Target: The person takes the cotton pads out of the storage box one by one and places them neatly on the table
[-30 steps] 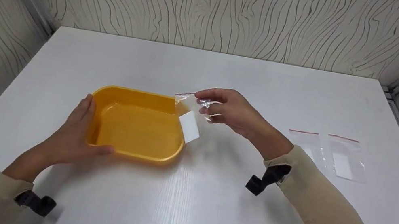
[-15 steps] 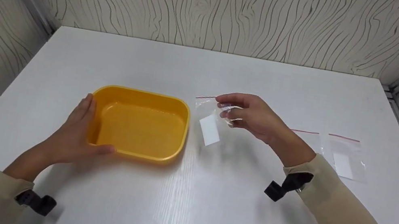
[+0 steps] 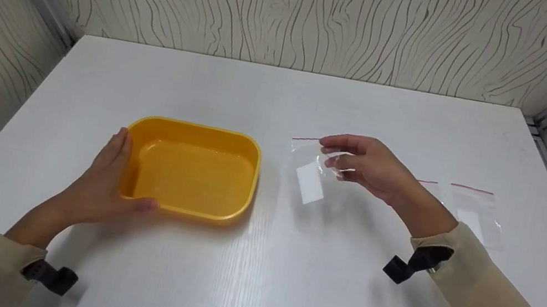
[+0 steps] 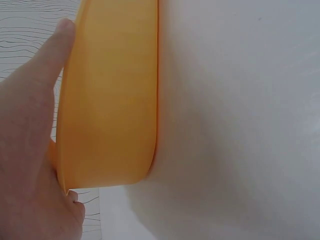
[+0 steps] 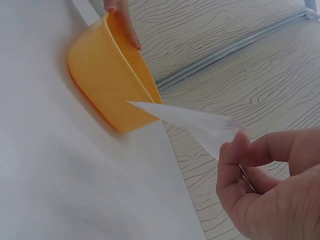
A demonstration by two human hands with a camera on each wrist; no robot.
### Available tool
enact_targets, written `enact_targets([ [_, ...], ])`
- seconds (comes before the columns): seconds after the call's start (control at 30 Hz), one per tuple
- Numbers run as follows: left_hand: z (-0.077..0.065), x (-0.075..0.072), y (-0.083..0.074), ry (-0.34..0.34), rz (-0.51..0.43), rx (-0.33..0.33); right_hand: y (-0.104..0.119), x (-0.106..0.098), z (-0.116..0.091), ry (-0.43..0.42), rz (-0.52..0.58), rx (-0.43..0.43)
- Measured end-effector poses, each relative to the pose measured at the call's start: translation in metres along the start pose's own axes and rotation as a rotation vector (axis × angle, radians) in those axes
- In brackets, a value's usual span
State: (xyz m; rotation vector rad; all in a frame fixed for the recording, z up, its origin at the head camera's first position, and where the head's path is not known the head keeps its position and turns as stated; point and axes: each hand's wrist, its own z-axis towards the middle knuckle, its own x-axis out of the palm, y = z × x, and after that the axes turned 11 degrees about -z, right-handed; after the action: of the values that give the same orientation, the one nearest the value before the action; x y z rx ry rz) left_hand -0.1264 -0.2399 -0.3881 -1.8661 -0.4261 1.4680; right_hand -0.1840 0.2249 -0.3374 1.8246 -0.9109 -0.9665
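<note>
A small clear zip bag (image 3: 304, 153) with a red seal line and a white label (image 3: 310, 182) hangs from my right hand (image 3: 370, 165). Thumb and fingertips pinch it near its top right corner, to the right of a yellow basin (image 3: 184, 213). In the right wrist view, the bag (image 5: 195, 122) appears nearly edge-on and overlaps the basin (image 5: 100, 75). My left hand (image 3: 96, 184) holds the basin's near left corner. Its thumb lies along the front rim and its fingers along the left side; the left wrist view shows the thumb against the rim of the basin (image 4: 110, 95).
Two more clear zip bags lie flat on the white table (image 3: 248, 295) at the right. The right one (image 3: 493, 215) shows more fully; the left one (image 3: 428, 186) is partly behind my right forearm. Wood-patterned panels (image 3: 298, 11) stand behind and beside the table.
My right hand has moved right with the zip bag, from over the basin's right rim to beside it. The left hand and basin have stayed in place.
</note>
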Motion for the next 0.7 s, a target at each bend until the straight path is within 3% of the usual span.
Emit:
enact_targets([
  [0.7,0.000,0.001,0.000,-0.006,0.021,0.015,-0.030,-0.029,-0.018,-0.041,0.007,0.046],
])
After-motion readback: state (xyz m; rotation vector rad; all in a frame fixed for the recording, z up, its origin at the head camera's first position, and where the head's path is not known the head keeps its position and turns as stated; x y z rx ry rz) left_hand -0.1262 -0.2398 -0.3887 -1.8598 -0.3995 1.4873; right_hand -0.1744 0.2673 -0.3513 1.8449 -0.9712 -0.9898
